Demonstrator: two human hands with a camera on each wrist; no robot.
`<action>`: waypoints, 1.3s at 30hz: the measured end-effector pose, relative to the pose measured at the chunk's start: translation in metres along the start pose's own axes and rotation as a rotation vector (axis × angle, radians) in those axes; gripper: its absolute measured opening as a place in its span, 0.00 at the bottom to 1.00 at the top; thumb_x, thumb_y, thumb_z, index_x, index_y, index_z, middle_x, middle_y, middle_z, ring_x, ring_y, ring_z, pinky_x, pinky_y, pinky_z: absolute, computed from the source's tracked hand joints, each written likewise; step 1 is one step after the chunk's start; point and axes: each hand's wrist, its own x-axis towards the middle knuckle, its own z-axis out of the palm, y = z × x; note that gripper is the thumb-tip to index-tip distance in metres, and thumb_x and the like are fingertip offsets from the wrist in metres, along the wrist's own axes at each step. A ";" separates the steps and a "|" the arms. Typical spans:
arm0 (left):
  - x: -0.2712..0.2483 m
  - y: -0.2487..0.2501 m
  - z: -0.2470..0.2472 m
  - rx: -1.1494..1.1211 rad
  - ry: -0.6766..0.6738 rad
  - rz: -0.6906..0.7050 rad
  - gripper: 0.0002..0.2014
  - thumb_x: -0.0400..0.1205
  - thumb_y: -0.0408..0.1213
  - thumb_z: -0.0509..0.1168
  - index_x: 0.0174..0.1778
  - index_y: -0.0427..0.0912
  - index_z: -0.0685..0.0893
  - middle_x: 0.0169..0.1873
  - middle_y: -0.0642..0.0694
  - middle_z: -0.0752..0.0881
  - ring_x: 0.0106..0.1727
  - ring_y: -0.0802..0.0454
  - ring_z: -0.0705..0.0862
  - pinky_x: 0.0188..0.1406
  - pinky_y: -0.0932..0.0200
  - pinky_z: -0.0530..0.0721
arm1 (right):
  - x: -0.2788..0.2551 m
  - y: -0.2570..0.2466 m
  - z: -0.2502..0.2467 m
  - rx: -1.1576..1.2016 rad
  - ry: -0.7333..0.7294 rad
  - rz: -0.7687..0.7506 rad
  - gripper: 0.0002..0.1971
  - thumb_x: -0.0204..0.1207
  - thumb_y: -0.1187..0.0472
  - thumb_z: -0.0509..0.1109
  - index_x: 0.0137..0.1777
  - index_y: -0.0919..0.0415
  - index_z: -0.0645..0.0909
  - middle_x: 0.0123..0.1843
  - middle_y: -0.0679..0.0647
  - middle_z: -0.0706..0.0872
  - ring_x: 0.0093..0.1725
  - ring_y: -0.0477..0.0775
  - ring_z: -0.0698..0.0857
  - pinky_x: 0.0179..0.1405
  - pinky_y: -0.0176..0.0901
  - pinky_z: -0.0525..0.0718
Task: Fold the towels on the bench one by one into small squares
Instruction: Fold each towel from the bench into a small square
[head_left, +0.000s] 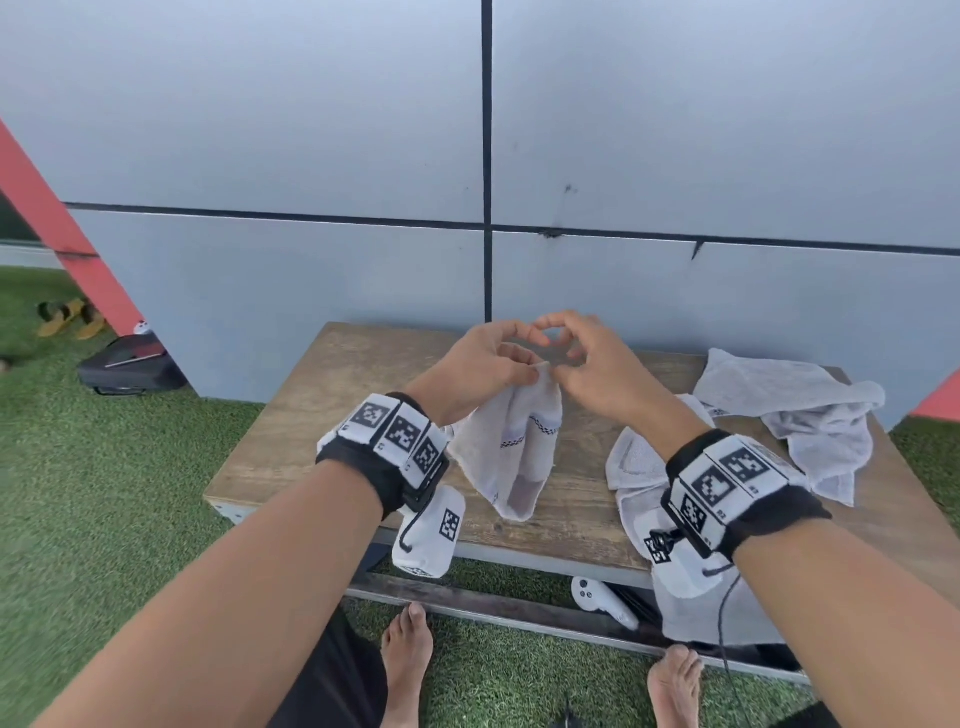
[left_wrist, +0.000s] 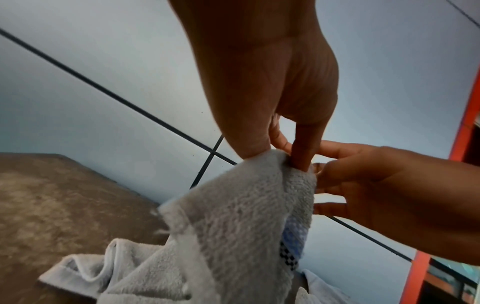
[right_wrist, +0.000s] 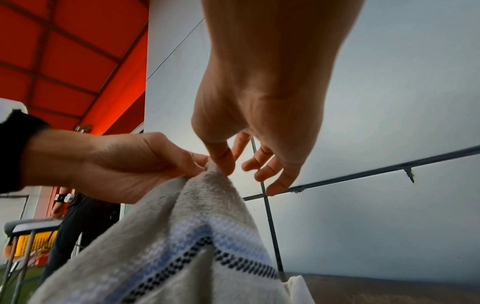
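A grey towel (head_left: 514, 447) with a blue and black checked band hangs above the wooden bench (head_left: 311, 415), its lower end near the bench top. My left hand (head_left: 532, 366) pinches its top corner between thumb and finger. My right hand (head_left: 560, 368) pinches the same top edge right beside it, its other fingers spread. In the left wrist view the left hand (left_wrist: 280, 158) grips the towel (left_wrist: 233, 216) tip. The right wrist view shows the right hand (right_wrist: 221, 166) on the towel (right_wrist: 194, 226) peak. A crumpled towel (head_left: 795, 400) lies at the back right. Another towel (head_left: 636, 467) drapes over the front edge.
A grey panelled wall (head_left: 311, 156) stands right behind the bench. Under the bench lies a white controller (head_left: 602, 600), near my bare feet (head_left: 408, 654). A black bag (head_left: 130, 364) and sandals (head_left: 72, 317) lie on the grass at left. A person (right_wrist: 72, 216) stands off to the left.
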 end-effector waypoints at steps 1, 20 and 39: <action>0.000 0.002 0.000 0.044 -0.014 0.018 0.17 0.78 0.16 0.67 0.55 0.40 0.84 0.38 0.44 0.85 0.40 0.52 0.84 0.46 0.62 0.84 | 0.004 0.003 0.000 -0.062 -0.072 0.004 0.19 0.76 0.64 0.69 0.65 0.45 0.78 0.59 0.53 0.75 0.60 0.54 0.76 0.63 0.45 0.77; 0.002 -0.014 -0.013 0.347 0.088 0.127 0.17 0.76 0.28 0.76 0.56 0.45 0.80 0.40 0.45 0.93 0.43 0.49 0.91 0.54 0.55 0.88 | 0.004 0.013 0.007 -0.214 -0.224 -0.093 0.11 0.79 0.50 0.73 0.51 0.59 0.84 0.51 0.55 0.86 0.53 0.57 0.84 0.55 0.53 0.80; 0.003 0.006 -0.075 0.446 0.760 0.060 0.08 0.82 0.28 0.65 0.48 0.42 0.89 0.35 0.52 0.85 0.36 0.56 0.82 0.29 0.71 0.76 | 0.003 0.026 -0.021 -0.114 -0.088 -0.039 0.06 0.78 0.52 0.76 0.49 0.50 0.84 0.34 0.53 0.87 0.34 0.55 0.84 0.40 0.49 0.81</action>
